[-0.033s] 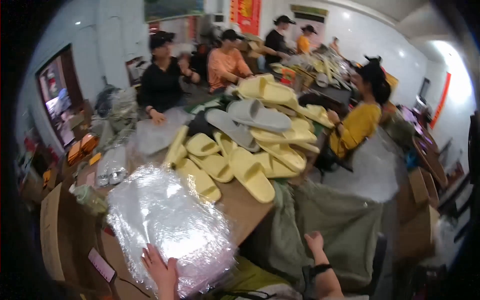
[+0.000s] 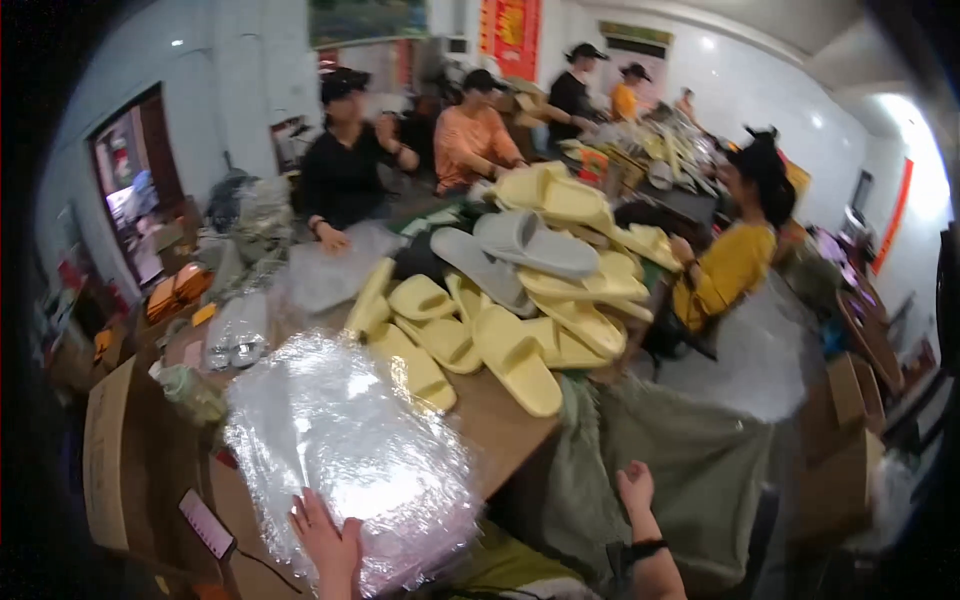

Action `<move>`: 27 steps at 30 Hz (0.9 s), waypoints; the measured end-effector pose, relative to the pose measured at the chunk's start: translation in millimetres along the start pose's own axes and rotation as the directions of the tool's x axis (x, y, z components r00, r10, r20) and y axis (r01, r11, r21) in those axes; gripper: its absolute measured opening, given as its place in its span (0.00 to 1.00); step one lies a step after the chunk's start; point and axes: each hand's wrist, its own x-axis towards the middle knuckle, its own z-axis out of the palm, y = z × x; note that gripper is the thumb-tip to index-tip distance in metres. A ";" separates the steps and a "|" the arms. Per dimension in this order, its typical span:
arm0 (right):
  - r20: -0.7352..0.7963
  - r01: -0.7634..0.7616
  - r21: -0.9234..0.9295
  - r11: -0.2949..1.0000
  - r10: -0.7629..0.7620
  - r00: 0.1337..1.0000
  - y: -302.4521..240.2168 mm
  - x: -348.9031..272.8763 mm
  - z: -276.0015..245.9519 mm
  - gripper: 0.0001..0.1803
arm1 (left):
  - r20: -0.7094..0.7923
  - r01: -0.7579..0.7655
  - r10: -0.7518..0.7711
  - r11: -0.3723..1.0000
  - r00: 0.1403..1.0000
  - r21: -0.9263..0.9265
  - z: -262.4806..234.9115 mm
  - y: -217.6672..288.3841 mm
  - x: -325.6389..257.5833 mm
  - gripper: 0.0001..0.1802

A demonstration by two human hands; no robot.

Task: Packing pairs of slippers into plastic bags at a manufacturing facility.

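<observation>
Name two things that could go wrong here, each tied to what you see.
The stack of clear plastic packaging under the left hand looks slick, so its layers might slide. The nearest yellow slide sandal lies close to the edge of the table, so a bump could knock it off.

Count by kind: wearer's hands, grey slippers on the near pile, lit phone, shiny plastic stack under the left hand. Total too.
Wearer's hands, left hand and right hand: 2
Grey slippers: 2
Phone: 1
Plastic stack: 1
Total: 6
</observation>
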 end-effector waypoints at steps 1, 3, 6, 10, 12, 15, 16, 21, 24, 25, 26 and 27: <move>-0.006 0.034 0.013 0.999 -0.034 0.999 -3.6 19.2 5.5 0.20 | -0.033 0.010 -0.011 1.000 0.999 -0.014 5.5 4.3 7.6 0.53; 0.036 0.204 0.469 0.859 -0.249 0.968 -133.9 8.2 -8.2 0.14 | -0.022 -0.017 0.018 0.999 1.000 0.041 0.0 -14.0 -3.5 0.54; 0.105 0.408 0.571 0.713 -0.556 0.824 -231.5 6.8 -11.1 0.08 | -0.043 -0.022 0.022 1.000 0.999 0.008 -1.6 -5.2 -2.9 0.53; 0.150 0.604 0.613 0.509 -0.826 0.544 -323.6 -1.4 47.3 0.08 | -0.044 -0.023 0.025 0.999 0.999 0.037 -3.0 -5.2 -4.0 0.52; 0.124 0.663 0.630 0.405 -0.895 0.429 -356.2 4.3 77.5 0.09 | -0.007 -0.005 0.005 1.000 1.000 0.028 -1.1 -2.9 -0.3 0.52; 0.089 0.840 0.475 0.264 -0.963 0.253 -391.1 14.6 124.1 0.16 | 0.014 -0.019 0.018 0.999 1.000 0.049 -0.7 3.1 1.4 0.51; 0.167 0.859 0.375 0.348 -0.937 0.306 -394.9 16.5 144.5 0.21 | 0.011 -0.039 0.038 0.996 0.999 0.085 3.5 -2.2 0.8 0.50; 0.640 0.913 0.037 0.406 -0.711 0.290 -437.3 19.7 143.7 0.43 | -0.013 -0.026 0.027 0.997 1.000 0.075 -0.4 -4.6 -6.3 0.50; 0.660 0.940 0.062 0.335 -0.720 0.213 -439.5 32.9 151.7 0.39 | -0.020 -0.065 0.067 0.992 0.998 0.111 1.9 -10.8 -8.9 0.50; 0.686 0.954 0.100 0.284 -0.713 0.141 -439.8 41.1 149.0 0.36 | -0.020 -0.059 0.061 0.993 0.998 0.102 4.6 -10.1 -7.0 0.50; 0.593 0.955 0.153 0.255 -0.797 0.117 -436.2 51.7 146.4 0.33 | -0.015 -0.071 0.072 0.993 0.997 0.099 4.7 -8.9 -3.9 0.50; 0.625 0.949 0.174 0.265 -0.774 0.101 -456.3 40.3 121.4 0.33 | -0.019 -0.050 0.052 0.993 0.998 0.108 1.5 -14.4 -8.6 0.50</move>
